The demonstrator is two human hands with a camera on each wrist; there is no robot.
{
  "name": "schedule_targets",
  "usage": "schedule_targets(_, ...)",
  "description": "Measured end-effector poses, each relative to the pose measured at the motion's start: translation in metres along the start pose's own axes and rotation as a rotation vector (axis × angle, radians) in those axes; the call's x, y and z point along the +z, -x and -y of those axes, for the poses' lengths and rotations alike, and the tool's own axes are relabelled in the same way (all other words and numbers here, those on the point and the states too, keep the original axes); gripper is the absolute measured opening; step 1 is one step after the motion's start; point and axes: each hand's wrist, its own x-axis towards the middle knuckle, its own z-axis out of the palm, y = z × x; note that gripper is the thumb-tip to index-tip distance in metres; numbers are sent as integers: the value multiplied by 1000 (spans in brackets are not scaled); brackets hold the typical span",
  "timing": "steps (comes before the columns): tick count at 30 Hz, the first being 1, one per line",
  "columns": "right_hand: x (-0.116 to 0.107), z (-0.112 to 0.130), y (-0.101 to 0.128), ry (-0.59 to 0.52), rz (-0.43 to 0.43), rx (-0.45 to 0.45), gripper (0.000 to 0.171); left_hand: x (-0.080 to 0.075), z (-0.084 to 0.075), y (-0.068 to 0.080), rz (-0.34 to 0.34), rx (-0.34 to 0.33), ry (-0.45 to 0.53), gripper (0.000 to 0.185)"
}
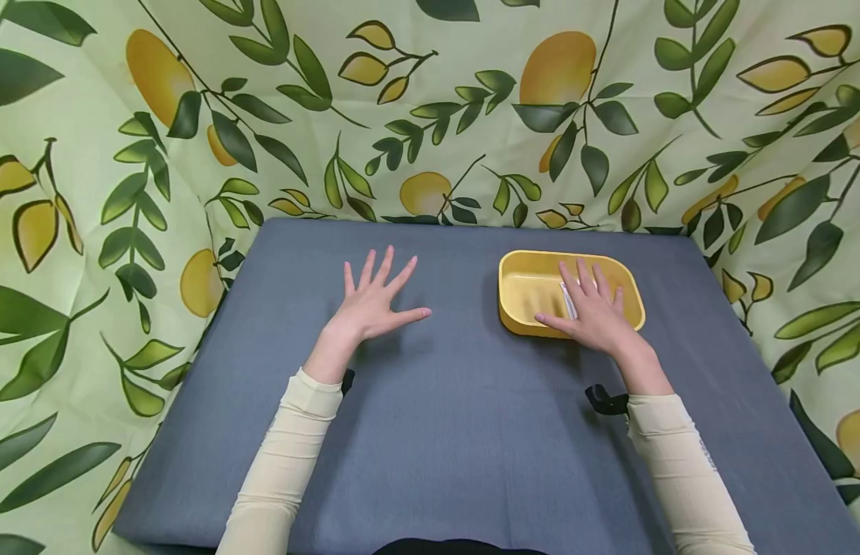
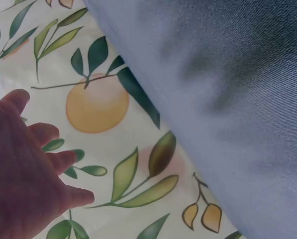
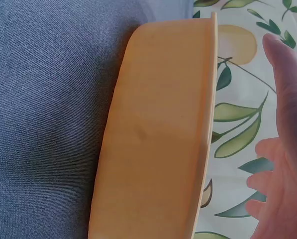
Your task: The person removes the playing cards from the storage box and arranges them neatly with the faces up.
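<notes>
My left hand [image 1: 372, 302] hovers over the left half of the grey-blue table, fingers spread, holding nothing. In the left wrist view the same hand [image 2: 29, 174] shows at the left edge. A yellow rectangular tub [image 1: 516, 289] with rounded corners stands on the right half of the table. My right hand [image 1: 596, 310] is held above its front right part with the fingers spread. Partly hidden behind that hand, a small white printed item [image 1: 569, 301] lies inside the tub; its kind cannot be made out. The right wrist view shows the tub's outer side [image 3: 153, 129] beside the hand [image 3: 287, 149].
The table [image 1: 437, 447] has a grey-blue cloth surface. A curtain [image 1: 430, 116] printed with leaves and yellow fruit hangs behind it and along both sides. Dark straps [image 1: 606, 401] sit at the wrists. Something black [image 1: 458, 546] shows at the bottom edge.
</notes>
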Motion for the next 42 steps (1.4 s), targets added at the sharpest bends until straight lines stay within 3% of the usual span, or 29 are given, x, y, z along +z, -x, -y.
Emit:
schedule_targets(5,-4,-2,0,-25,-31,-17,104,-1,-2,-1,-29,-5,35,94)
schedule_targets(13,-8,-10,0,-103,-87,-46,102,-2,-7,-5,-122,-18,207,102)
schedule_targets(19,-8,-18,0,-192,-203,-86,88,1,-14,-10,-210,-16,346,103)
schedule_targets(24,-10,-23,3,-232,-301,-4,74,9,-21,-17,-305,-27,503,99)
schedule_targets(29,-16,-39,9,-253,-385,113,64,17,-37,-25,-334,-50,648,95)
schedule_targets(35,-25,-68,14,-267,-298,268,63,27,-66,-40,-312,-6,694,88)
schedule_targets(42,-24,-94,11,-266,-155,369,62,41,-102,-64,-263,97,628,86)
